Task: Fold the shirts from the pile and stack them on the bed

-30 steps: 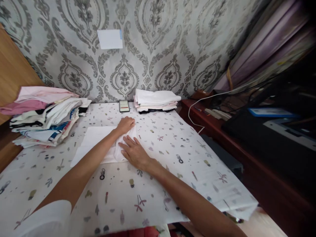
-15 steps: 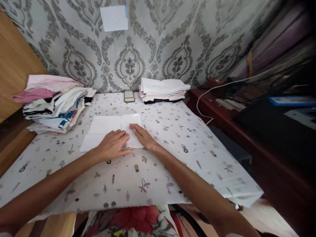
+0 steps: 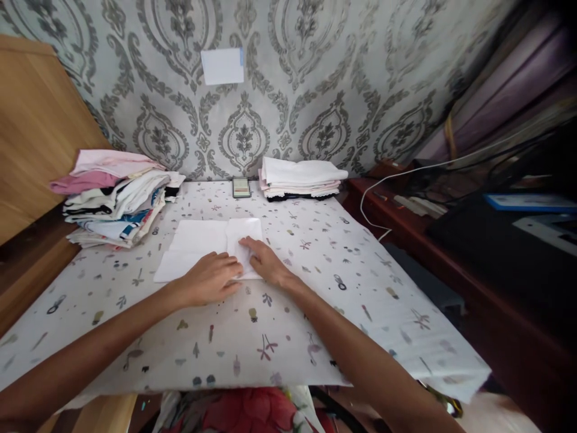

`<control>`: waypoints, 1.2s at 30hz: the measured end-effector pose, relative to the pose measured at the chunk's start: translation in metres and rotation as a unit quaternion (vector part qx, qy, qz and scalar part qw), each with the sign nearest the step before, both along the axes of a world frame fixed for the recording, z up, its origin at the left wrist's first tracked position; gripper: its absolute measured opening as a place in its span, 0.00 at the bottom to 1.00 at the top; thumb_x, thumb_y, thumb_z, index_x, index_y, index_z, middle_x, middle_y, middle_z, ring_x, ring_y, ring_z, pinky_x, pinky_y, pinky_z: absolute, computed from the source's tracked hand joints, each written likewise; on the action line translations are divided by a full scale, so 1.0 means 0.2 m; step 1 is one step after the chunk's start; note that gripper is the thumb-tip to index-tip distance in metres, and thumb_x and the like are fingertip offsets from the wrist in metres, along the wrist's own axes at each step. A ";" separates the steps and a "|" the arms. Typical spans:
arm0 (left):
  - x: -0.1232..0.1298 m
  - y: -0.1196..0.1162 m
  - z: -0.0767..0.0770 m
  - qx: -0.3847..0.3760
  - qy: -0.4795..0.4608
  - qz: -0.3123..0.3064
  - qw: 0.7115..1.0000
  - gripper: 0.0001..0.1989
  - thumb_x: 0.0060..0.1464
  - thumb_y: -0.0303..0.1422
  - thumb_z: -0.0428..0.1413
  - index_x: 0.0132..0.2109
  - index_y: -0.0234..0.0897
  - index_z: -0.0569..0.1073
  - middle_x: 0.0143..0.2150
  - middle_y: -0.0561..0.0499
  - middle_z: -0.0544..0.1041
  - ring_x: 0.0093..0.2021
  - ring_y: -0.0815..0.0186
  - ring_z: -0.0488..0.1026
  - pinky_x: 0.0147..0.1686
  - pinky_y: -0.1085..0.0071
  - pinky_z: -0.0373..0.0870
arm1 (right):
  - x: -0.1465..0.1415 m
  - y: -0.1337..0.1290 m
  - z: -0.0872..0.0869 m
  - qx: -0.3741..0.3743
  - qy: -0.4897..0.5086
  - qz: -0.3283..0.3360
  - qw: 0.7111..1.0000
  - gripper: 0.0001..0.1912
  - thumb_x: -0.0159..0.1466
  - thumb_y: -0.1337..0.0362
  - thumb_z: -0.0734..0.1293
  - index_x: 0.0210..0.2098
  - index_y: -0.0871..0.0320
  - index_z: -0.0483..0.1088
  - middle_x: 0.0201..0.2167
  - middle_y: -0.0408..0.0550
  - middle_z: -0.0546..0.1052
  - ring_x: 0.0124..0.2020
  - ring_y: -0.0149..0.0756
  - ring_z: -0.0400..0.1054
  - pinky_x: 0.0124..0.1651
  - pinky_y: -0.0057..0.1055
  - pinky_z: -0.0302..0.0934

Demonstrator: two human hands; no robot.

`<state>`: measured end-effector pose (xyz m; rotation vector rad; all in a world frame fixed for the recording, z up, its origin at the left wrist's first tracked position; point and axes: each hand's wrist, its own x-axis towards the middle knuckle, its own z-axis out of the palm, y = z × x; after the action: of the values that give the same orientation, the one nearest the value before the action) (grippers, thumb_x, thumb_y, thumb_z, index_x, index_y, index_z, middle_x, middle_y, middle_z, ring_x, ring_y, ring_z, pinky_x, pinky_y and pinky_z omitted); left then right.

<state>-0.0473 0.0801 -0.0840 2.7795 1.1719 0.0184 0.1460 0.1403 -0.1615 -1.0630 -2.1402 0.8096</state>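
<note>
Two hands on one white cloth (image 3: 198, 237), which lies flat on the table, roughly in the middle and more toward the left side than the right. Its right end looks doubled, with an edge running across it front to back, and a crease runs sideways through the left part.

Left hand (image 3: 210, 278) is palm down at the near edge, fingers bent a bit and tips resting by that doubled bit. Can't tell if it's pinching any fabric, since the fingertips and thumb are partly out of sight. Right hand (image 3: 267, 262) comes in from the other side and sits on the right end, index finger pointing left across the cloth, other fingers curled under. Can't tell if those have hold of anything either. The hands are close together, with a strip of cloth between them.

Table's covered by a tablecloth (image 3: 306, 313), white with little printed doodles. Back left there's a messy clothes pile (image 3: 119, 198), pinks on top, whites and some blue lower down, next to a wood panel (image 3: 45, 138). Back right is a neater stack (image 3: 304, 171), white on top. Between them, near the wall (image 3: 297, 114), sits a small dark-rimmed thing (image 3: 241, 187); too small to make out. White cable (image 3: 368, 221) loops over the red-brown desk (image 3: 403, 224) on the right.
</note>
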 end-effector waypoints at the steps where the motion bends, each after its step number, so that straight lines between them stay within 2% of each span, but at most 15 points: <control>1: 0.00 0.04 0.01 -0.020 -0.031 0.020 0.999 0.09 0.65 0.33 0.48 0.42 0.38 0.73 0.38 0.48 0.77 0.39 0.59 0.73 0.38 0.65 0.65 | -0.01 0.00 0.00 0.009 -0.008 -0.003 1.000 0.33 0.58 0.78 0.56 0.62 0.58 0.67 0.63 0.53 0.69 0.69 0.42 0.55 0.69 0.50 0.49; 3: 0.01 0.13 0.02 -0.015 -0.092 0.073 0.993 0.14 0.67 0.34 0.43 0.45 0.38 0.73 0.40 0.47 0.78 0.41 0.59 0.74 0.40 0.64 0.67 | -0.02 -0.02 0.00 0.029 -0.023 -0.013 0.999 0.32 0.58 0.79 0.56 0.60 0.59 0.68 0.63 0.54 0.70 0.68 0.42 0.56 0.69 0.48 0.50; 6: 0.05 0.31 -0.05 0.041 -0.142 0.135 0.980 0.20 0.68 0.34 0.40 0.57 0.33 0.69 0.55 0.38 0.75 0.55 0.53 0.71 0.52 0.58 0.67 | -0.03 -0.05 0.03 0.058 -0.059 -0.059 0.995 0.28 0.61 0.77 0.57 0.58 0.60 0.70 0.62 0.56 0.69 0.66 0.43 0.57 0.68 0.46 0.51; 8: 0.07 0.40 -0.13 0.042 -0.122 0.162 0.978 0.24 0.68 0.37 0.42 0.65 0.28 0.62 0.66 0.33 0.66 0.66 0.50 0.62 0.62 0.53 0.58 | -0.02 -0.07 0.06 0.066 -0.099 -0.114 0.986 0.24 0.63 0.73 0.58 0.57 0.61 0.70 0.58 0.57 0.71 0.62 0.44 0.61 0.65 0.44 0.54; 10: 0.09 0.47 -0.21 0.009 -0.080 0.188 0.979 0.29 0.68 0.41 0.43 0.68 0.27 0.57 0.72 0.32 0.55 0.72 0.49 0.50 0.68 0.51 0.47 | -0.01 -0.10 0.10 0.054 -0.149 -0.176 0.972 0.22 0.65 0.68 0.60 0.57 0.64 0.68 0.54 0.60 0.72 0.57 0.47 0.63 0.61 0.45 0.57; 13: 0.09 0.51 -0.27 -0.034 -0.045 0.203 0.978 0.33 0.68 0.46 0.40 0.71 0.28 0.52 0.75 0.36 0.47 0.75 0.52 0.40 0.70 0.51 0.39 | 0.02 -0.12 0.14 0.016 -0.213 -0.236 0.948 0.21 0.66 0.60 0.62 0.55 0.66 0.69 0.51 0.62 0.71 0.53 0.51 0.63 0.58 0.46 0.57; 18: 0.08 0.50 -0.26 -0.047 -0.038 0.205 0.977 0.34 0.68 0.47 0.38 0.72 0.29 0.50 0.75 0.38 0.43 0.75 0.54 0.37 0.70 0.51 0.38 | 0.02 -0.09 0.18 -0.016 -0.237 -0.242 0.941 0.13 0.65 0.56 0.64 0.40 0.60 0.70 0.43 0.56 0.73 0.48 0.48 0.64 0.52 0.42 0.58; 20: 0.07 0.50 -0.25 -0.047 -0.039 0.207 0.977 0.34 0.68 0.47 0.38 0.72 0.28 0.50 0.75 0.38 0.44 0.75 0.54 0.38 0.70 0.50 0.38 | 0.01 -0.07 0.19 -0.039 -0.204 -0.243 0.948 0.09 0.62 0.59 0.66 0.31 0.57 0.67 0.35 0.51 0.72 0.42 0.44 0.65 0.46 0.38 0.58; 23: 0.07 0.48 -0.25 -0.043 -0.047 0.207 0.976 0.34 0.68 0.48 0.38 0.72 0.29 0.51 0.75 0.37 0.46 0.75 0.53 0.39 0.70 0.49 0.40 | -0.02 -0.02 0.18 -0.137 -0.021 -0.249 0.958 0.11 0.54 0.66 0.69 0.22 0.55 0.61 0.24 0.41 0.66 0.31 0.35 0.61 0.36 0.31 0.55; 26: 0.07 0.46 -0.26 -0.039 -0.059 0.204 0.976 0.34 0.68 0.48 0.39 0.71 0.30 0.52 0.75 0.37 0.47 0.75 0.53 0.39 0.70 0.49 0.40 | -0.03 0.01 0.15 -0.228 0.135 -0.239 0.934 0.12 0.50 0.67 0.69 0.22 0.55 0.59 0.18 0.36 0.63 0.24 0.30 0.57 0.29 0.27 0.52; 29: 0.06 0.45 -0.24 -0.049 -0.114 0.208 0.970 0.32 0.68 0.46 0.40 0.70 0.29 0.55 0.74 0.36 0.50 0.75 0.53 0.43 0.70 0.51 0.42 | 0.00 0.03 0.14 -0.269 0.196 -0.237 0.913 0.10 0.50 0.63 0.69 0.26 0.55 0.61 0.19 0.37 0.67 0.22 0.30 0.60 0.25 0.26 0.54; 31: 0.03 0.46 -0.22 -0.060 -0.196 0.222 0.953 0.29 0.67 0.43 0.42 0.68 0.31 0.59 0.72 0.37 0.57 0.73 0.54 0.51 0.69 0.54 0.46 | 0.04 0.02 0.16 -0.291 0.237 -0.239 0.896 0.11 0.49 0.61 0.70 0.28 0.56 0.64 0.21 0.40 0.71 0.23 0.31 0.64 0.26 0.27 0.58; 33: 0.00 0.48 -0.18 -0.078 -0.307 0.240 0.918 0.25 0.66 0.40 0.46 0.64 0.34 0.65 0.69 0.38 0.64 0.69 0.54 0.60 0.68 0.57 0.52 | 0.11 0.01 0.19 -0.309 0.265 -0.238 0.882 0.12 0.48 0.62 0.71 0.30 0.57 0.67 0.23 0.43 0.74 0.25 0.32 0.67 0.27 0.28 0.61; 34: -0.02 0.48 -0.15 -0.096 -0.367 0.250 0.891 0.22 0.64 0.38 0.48 0.62 0.35 0.68 0.66 0.39 0.68 0.67 0.55 0.63 0.67 0.57 0.55 | 0.14 0.01 0.20 -0.318 0.273 -0.236 0.877 0.12 0.47 0.62 0.72 0.30 0.58 0.69 0.24 0.44 0.75 0.25 0.33 0.68 0.28 0.28 0.61; 36: -0.06 0.49 -0.11 -0.160 -0.480 0.272 0.819 0.17 0.62 0.36 0.52 0.55 0.36 0.72 0.60 0.40 0.74 0.61 0.55 0.70 0.62 0.57 0.63 | 0.20 -0.01 0.23 -0.334 0.283 -0.228 0.870 0.12 0.46 0.63 0.72 0.30 0.60 0.71 0.25 0.46 0.76 0.26 0.33 0.69 0.29 0.28 0.63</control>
<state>-0.0589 0.1789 -0.1063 1.6179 1.3728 1.0225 0.1853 0.1381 -0.1153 -1.3694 -1.0559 1.4462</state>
